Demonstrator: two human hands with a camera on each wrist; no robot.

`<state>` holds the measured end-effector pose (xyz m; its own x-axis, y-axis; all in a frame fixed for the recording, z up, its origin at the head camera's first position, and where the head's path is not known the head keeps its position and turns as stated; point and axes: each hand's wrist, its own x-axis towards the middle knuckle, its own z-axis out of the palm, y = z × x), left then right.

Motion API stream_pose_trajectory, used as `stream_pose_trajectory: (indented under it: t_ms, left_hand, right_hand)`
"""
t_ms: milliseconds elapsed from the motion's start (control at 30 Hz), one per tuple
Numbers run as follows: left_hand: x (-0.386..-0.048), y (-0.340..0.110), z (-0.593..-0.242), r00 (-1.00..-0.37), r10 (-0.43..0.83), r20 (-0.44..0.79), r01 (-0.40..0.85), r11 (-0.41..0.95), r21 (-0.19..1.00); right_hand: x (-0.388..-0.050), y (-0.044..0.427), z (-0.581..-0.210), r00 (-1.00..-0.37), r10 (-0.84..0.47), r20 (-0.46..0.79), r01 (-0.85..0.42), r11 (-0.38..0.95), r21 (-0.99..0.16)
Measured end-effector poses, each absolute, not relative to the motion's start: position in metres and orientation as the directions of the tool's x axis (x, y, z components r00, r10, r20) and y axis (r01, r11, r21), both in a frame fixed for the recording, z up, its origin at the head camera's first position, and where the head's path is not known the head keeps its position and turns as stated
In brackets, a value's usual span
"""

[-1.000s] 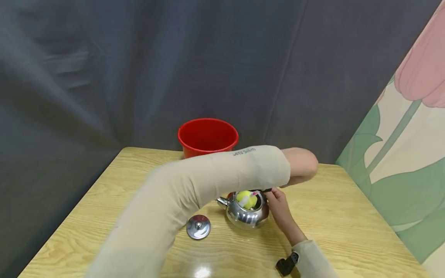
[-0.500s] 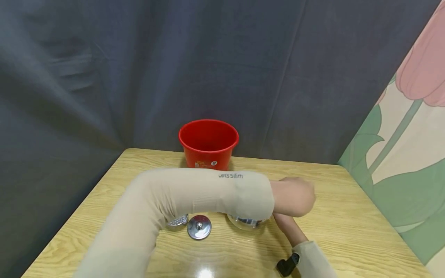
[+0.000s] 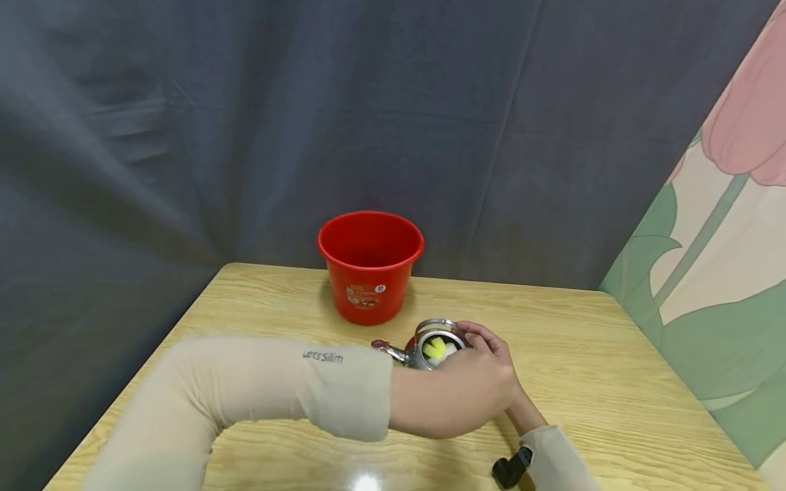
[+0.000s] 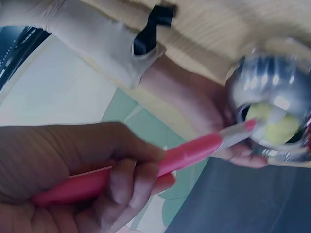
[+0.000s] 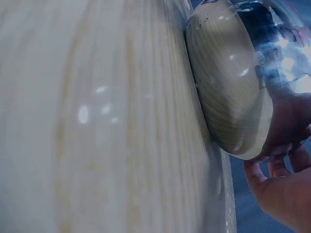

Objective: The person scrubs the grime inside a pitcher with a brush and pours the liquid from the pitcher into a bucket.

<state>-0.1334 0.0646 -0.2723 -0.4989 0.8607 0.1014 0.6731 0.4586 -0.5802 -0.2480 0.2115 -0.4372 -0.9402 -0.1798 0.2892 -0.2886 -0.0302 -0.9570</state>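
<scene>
A shiny metal kettle [image 3: 415,359] stands on the table, its mouth uncovered. In the left wrist view, my left hand [image 4: 92,179] grips the pink handle of a brush [image 4: 192,151]. The brush's pale neck slants to the kettle mouth, where a yellow-green and white sponge-like head [image 4: 277,128] sits inside. In the head view the left hand [image 3: 454,397] covers the handle and much of the kettle. My right hand [image 3: 493,343] holds the kettle at its far right side; in the right wrist view its bent fingertips [image 5: 255,177] touch the kettle body [image 5: 223,77].
A red bucket [image 3: 368,293] stands behind the kettle near the dark curtain [image 3: 368,123]. The spout [image 3: 393,351] points left. A floral wall [image 3: 706,293] bounds the right of the wooden table [image 3: 589,382]. My left forearm [image 3: 276,375] crosses the front.
My left hand has come down and left from beyond the kettle to its near side, the arm sweeping lower and now covering the lid and perforated metal part. The right hand stays at the kettle.
</scene>
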Motion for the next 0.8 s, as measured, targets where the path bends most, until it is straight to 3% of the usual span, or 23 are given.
stream_pose_trajectory:
  t_ms: [133,233,400,633,800]
  left_hand:
    - [-0.125,0.041,-0.276,-0.419,0.887,0.194,0.715,0.454,-0.532]
    - [-0.122,0.030,-0.281,-0.438,0.879,0.186,0.690,0.462,-0.558]
    - [-0.122,0.013,-0.286,-0.515,0.828,0.222,0.670,0.550,-0.499]
    - [-0.129,-0.014,-0.285,-0.557,0.786,0.266,0.755,0.614,-0.233]
    - [-0.144,-0.031,-0.286,-0.584,0.744,0.323,0.798,0.599,0.062]
  right_hand:
    - [-0.244,0.209,-0.433,-0.964,-0.128,0.232,-0.235,0.008,-0.972]
    - [-0.242,0.207,-0.431,-0.977,-0.091,0.192,-0.196,0.042,-0.980]
    - [-0.243,0.205,-0.432,-0.978,-0.070,0.198,-0.204,0.087,-0.975]
    - [-0.242,0.204,-0.432,-0.971,-0.067,0.231,-0.236,0.069,-0.969]
    - [-0.243,0.204,-0.433,-0.969,-0.061,0.238,-0.242,0.082,-0.967]
